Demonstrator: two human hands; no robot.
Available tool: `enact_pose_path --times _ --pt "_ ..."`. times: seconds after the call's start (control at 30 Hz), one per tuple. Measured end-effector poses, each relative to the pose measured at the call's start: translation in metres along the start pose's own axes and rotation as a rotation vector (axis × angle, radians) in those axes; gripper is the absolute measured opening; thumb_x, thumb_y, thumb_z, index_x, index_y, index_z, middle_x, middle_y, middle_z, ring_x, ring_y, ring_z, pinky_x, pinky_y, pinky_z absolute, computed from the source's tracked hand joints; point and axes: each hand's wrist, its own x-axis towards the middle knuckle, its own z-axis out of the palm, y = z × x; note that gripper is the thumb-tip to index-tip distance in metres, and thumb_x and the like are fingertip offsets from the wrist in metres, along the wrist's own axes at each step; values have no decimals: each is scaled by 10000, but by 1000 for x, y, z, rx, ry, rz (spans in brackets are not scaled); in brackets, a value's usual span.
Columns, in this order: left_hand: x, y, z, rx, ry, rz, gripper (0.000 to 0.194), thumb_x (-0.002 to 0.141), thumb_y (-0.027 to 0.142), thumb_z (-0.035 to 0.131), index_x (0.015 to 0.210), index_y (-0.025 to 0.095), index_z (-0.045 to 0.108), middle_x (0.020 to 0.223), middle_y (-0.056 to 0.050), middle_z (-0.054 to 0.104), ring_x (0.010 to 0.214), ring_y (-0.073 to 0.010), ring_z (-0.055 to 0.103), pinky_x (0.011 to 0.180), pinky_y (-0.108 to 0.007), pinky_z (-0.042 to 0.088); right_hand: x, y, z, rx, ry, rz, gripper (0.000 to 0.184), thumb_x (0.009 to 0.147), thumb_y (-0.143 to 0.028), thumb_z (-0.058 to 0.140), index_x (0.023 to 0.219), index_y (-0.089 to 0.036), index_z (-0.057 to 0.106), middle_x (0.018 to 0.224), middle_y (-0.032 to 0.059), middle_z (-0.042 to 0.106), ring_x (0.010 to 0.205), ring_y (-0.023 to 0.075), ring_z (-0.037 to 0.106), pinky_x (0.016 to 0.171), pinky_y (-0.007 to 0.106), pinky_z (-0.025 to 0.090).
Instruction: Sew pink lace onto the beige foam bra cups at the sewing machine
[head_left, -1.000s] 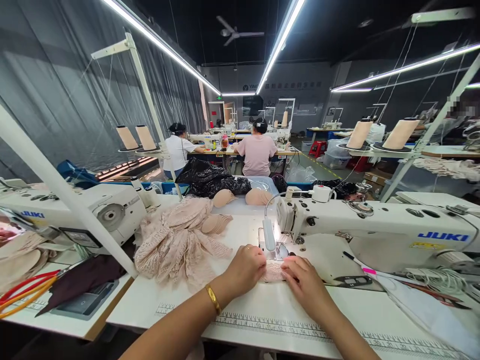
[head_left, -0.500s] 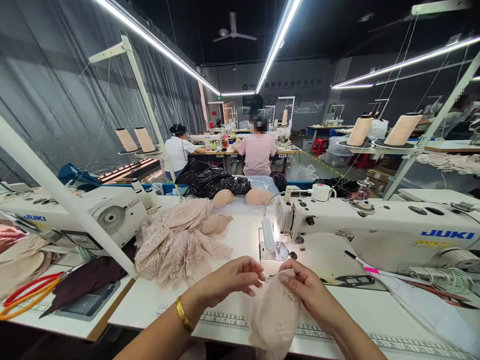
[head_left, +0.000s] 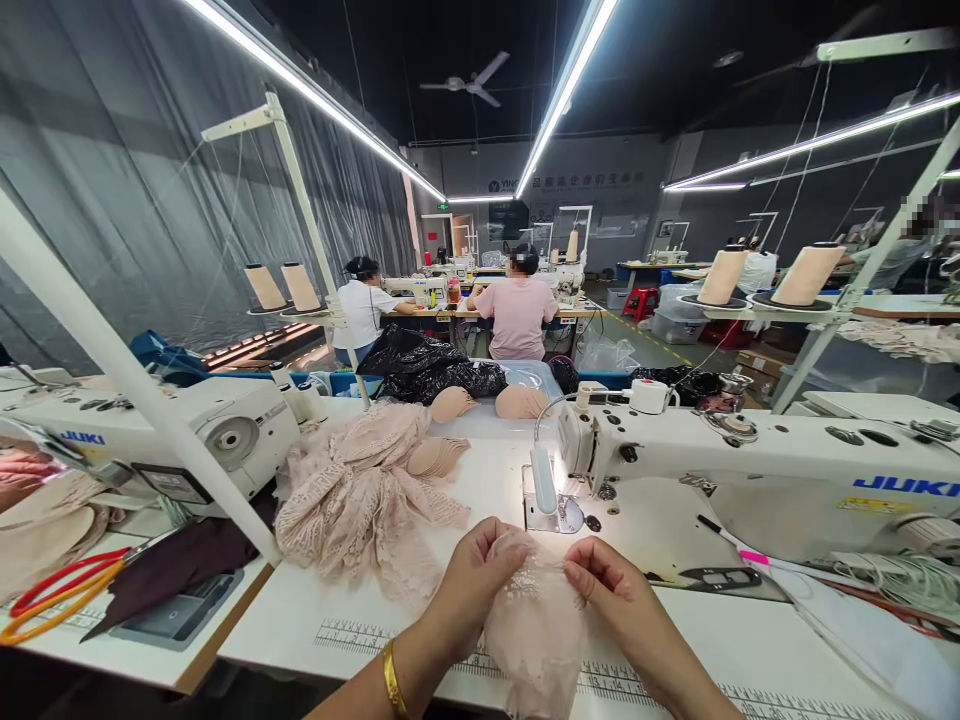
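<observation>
My left hand point(head_left: 469, 585) and my right hand point(head_left: 611, 590) both pinch the top edge of a pale pink lace piece point(head_left: 532, 635), which hangs down in front of me over the white table's point(head_left: 300, 615) front edge. A gold bangle point(head_left: 391, 680) sits on my left wrist. The lace is held just in front of the needle area point(head_left: 559, 505) of the white JUKI sewing machine point(head_left: 750, 470), lit by its small lamp point(head_left: 542, 480).
A heap of pink lace point(head_left: 367, 495) and stacked beige cups point(head_left: 439, 455) lie to the left on the table. A second JUKI machine point(head_left: 180, 430) and red-handled scissors point(head_left: 52, 590) are far left. Thread snips point(head_left: 720, 577) lie under the machine arm. Two people sit sewing further back.
The lace piece has left the needle plate; both hands lifted it toward me. It now hangs between my pinched fingers, and my left hand has closed in on its top edge.
</observation>
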Motion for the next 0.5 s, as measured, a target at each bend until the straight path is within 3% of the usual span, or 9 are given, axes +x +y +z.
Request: enact_pose_path --times 0.1,0.2,0.27,0.33,0.37,0.43,0.5 --pt "-2 -8 2 12 36 27 705 646 657 978 746 205 446 707 61 503 654 -100 413 636 -231 350 1 4 8 -105 46 -64 489 930 -727 695 871 -242 684 831 -13 601 812 208 548 757 305 434" --pt "-4 -11 -4 161 42 19 684 727 710 886 764 224 407 662 88 418 615 -95 343 593 -225 297 1 5 16 -121 104 -88 511 971 -762 612 876 -261 643 852 2 647 836 226 582 777 318 456" --pt "-1 -5 -14 374 -41 -7 607 790 698 829 822 227 448 668 88 433 604 -105 373 578 -227 314 3 7 19 -54 129 -44 519 992 -774 572 880 -268 603 739 -21 618 756 211 561 740 313 442" --pt "9 10 -30 761 -65 58 485 868 630 785 942 213 548 753 49 577 650 -138 513 607 -248 421 7 11 21 -5 130 13 518 978 -788 588 917 -273 575 630 -59 555 662 189 512 691 305 410" --pt "16 21 -40 980 -27 124 417 911 568 765 1033 206 598 862 8 667 736 -168 605 676 -276 496 9 13 22 2 130 31 519 957 -791 615 946 -275 566 612 -74 543 633 179 495 672 303 393" --pt "34 44 -64 1339 174 267 338 971 422 731 1209 198 644 1162 -91 748 1041 -254 702 929 -378 573 15 20 23 10 144 36 520 922 -780 659 1008 -278 554 637 -83 566 616 172 508 646 304 377" --pt "55 65 -88 1468 298 296 323 1006 294 675 1311 188 652 1406 -158 682 1324 -327 620 1151 -488 491 19 26 24 24 162 30 515 906 -754 673 1064 -279 553 690 -71 614 622 182 557 618 311 380"
